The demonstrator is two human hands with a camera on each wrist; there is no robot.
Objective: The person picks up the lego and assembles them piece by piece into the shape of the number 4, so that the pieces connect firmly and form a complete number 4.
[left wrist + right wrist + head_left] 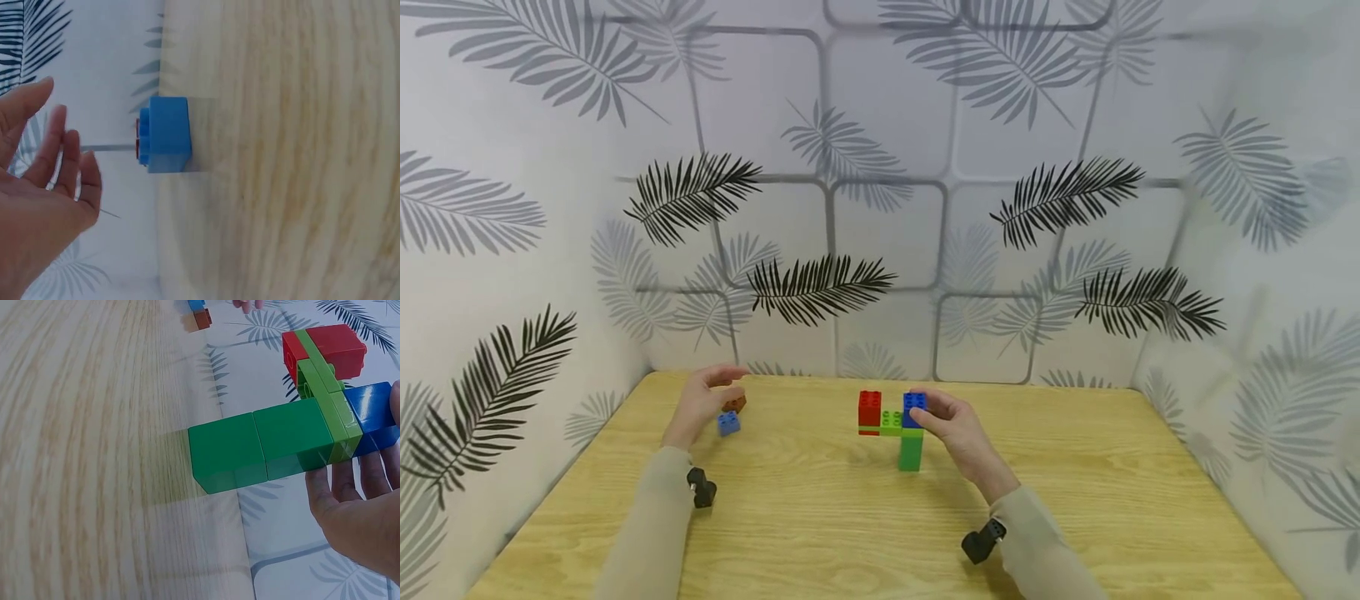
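My right hand holds the dark blue brick between thumb and fingers, on top of a toy-brick structure. Under that brick, one end of a light green piece sits on a column of two green bricks, which appears to stand on the table. A red brick tops the piece's other end, with more red beneath it in the right wrist view. On the left, my left hand hovers near a light blue brick and a brown brick, its fingers loosely bent and holding nothing.
The wooden table ends at a wall covering with a leaf print. Behind the light blue brick stands the brown one, partly hidden by the left hand in the head view. A black wrist camera sits on the left sleeve.
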